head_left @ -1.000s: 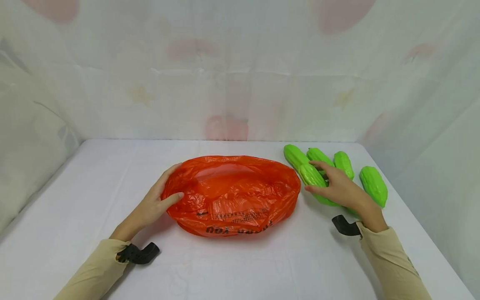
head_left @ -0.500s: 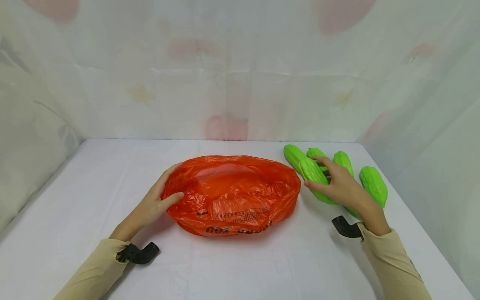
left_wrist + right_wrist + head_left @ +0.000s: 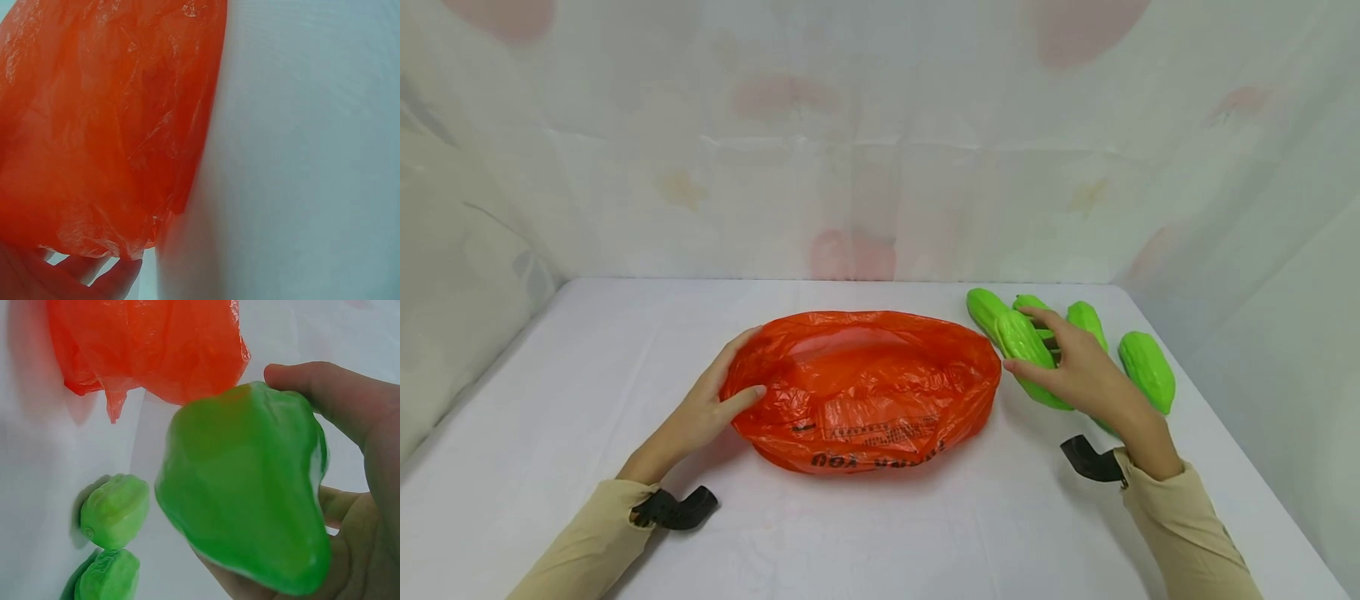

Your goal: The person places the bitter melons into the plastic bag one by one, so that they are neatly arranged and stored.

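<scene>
A red plastic bag (image 3: 857,392) lies with its mouth spread wide at the middle of the white table. At its left end the left hand (image 3: 711,400) holds the rim, thumb on the near side and fingers behind; the left wrist view shows fingertips against the bag (image 3: 112,144). The right hand (image 3: 1090,371) grips a bright green ridged vegetable (image 3: 1026,346) between thumb and fingers, just right of the bag. In the right wrist view this vegetable (image 3: 244,487) appears large, in front of part of the bag (image 3: 150,350).
Several more green vegetables lie at the table's back right: one (image 3: 985,307) behind the held one, one (image 3: 1086,321) beyond the right hand, another (image 3: 1147,371) near the right edge. White patterned cloth hangs behind the table (image 3: 880,533) and at both sides.
The right hand's thumb has closed on the green vegetable, which has risen slightly and shifted a little left. The left hand and the bag look nearly the same.
</scene>
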`<state>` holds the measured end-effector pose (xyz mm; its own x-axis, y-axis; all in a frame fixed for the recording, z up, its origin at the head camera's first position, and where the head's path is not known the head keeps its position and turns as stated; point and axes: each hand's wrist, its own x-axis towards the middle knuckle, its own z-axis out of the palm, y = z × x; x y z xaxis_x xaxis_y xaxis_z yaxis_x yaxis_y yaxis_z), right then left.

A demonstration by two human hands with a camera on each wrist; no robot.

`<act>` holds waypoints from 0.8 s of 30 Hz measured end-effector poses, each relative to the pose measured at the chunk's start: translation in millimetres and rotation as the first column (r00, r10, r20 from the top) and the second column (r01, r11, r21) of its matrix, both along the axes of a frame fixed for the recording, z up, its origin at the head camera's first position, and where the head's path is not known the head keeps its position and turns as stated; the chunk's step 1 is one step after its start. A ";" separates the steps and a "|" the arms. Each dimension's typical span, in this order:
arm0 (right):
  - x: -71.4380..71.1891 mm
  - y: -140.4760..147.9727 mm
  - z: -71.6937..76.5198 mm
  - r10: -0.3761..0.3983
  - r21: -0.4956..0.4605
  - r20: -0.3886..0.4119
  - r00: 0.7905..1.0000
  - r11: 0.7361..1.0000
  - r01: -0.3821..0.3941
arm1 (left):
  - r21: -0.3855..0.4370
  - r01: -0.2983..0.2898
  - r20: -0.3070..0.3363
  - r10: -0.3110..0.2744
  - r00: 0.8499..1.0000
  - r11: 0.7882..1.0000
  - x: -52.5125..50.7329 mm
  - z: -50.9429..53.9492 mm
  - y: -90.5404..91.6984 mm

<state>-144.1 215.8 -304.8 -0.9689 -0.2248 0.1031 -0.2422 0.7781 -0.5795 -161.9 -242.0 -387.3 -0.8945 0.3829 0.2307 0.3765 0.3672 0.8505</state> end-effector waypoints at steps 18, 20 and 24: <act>-4.2 -29.9 18.2 0.034 0.022 -0.013 0.999 0.999 -0.034 | -0.013 -0.004 0.001 0.004 1.000 1.000 -3.4 -4.8 -3.7; -4.8 -35.0 21.4 0.041 0.028 -0.017 0.999 0.999 -0.040 | -0.016 -0.006 -0.001 0.006 1.000 1.000 -3.2 -4.8 -2.8; -6.4 -43.4 27.6 0.054 0.032 -0.037 0.998 0.998 -0.053 | -0.012 -0.005 0.000 0.005 1.000 1.000 -3.6 -5.5 -2.1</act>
